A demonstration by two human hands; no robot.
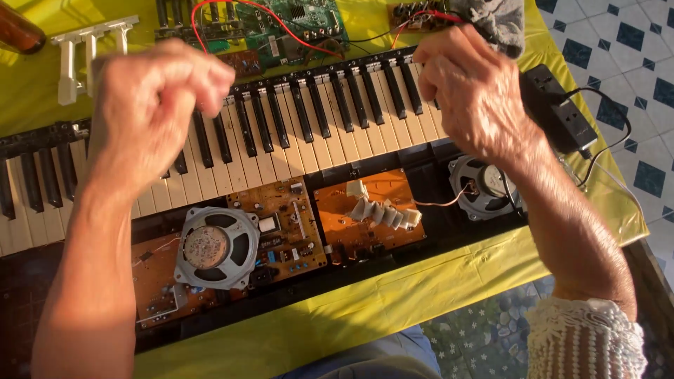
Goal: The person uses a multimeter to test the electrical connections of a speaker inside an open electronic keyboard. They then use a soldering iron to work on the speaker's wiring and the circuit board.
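Observation:
An opened electronic keyboard lies across a yellow cloth (pixel 435 288), its black and white keys (pixel 316 119) exposed above brown circuit boards (pixel 365 210). My left hand (pixel 151 105) hovers over the keys at the left, its fingers curled shut, blurred; I cannot see anything in it. My right hand (pixel 474 91) is at the right end of the keys, fingers bent down near a red wire (pixel 428 14) and a small board; what the fingers pinch is hidden. A loose round speaker (pixel 214 247) rests on the left board. A second speaker (pixel 481 186) sits at the right.
A green circuit board (pixel 295 28) with red and black wires lies behind the keys. A white plastic key piece (pixel 84 52) sits at the back left. A black power adapter (pixel 558 109) with its cable lies at the right edge. Tiled floor shows beyond the table.

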